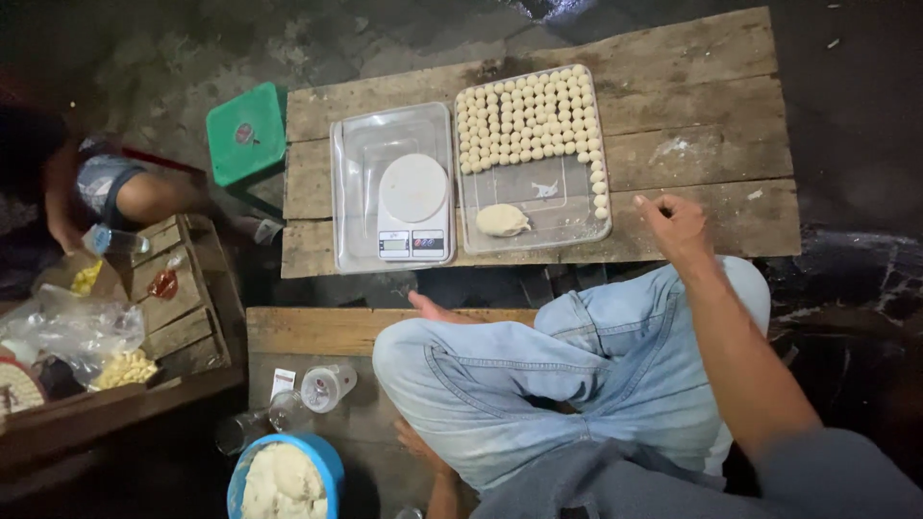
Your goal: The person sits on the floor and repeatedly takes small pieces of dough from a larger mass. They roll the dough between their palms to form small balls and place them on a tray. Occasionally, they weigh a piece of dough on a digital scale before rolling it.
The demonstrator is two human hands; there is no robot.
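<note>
My right hand (675, 227) hovers over the wooden table (692, 115), just right of a clear tray (567, 207). Its fingers are curled together and nothing shows in them. The tray holds rows of small dough balls (527, 120) and a column of them down its right edge, plus one larger dough lump (502, 220) near the front. My left hand (419, 448) rests low on a wooden board (308, 332), mostly hidden under my jeans-clad knee. A white kitchen scale (413, 207) sits in a second clear tray (351, 192) to the left.
A blue bowl (325, 459) of dough stands by my left knee, with clear plastic cups (327, 386) beside it. A green stool (247, 133) is left of the table. Another person (115, 187) sits at far left near a wooden crate (187, 317) with plastic bags.
</note>
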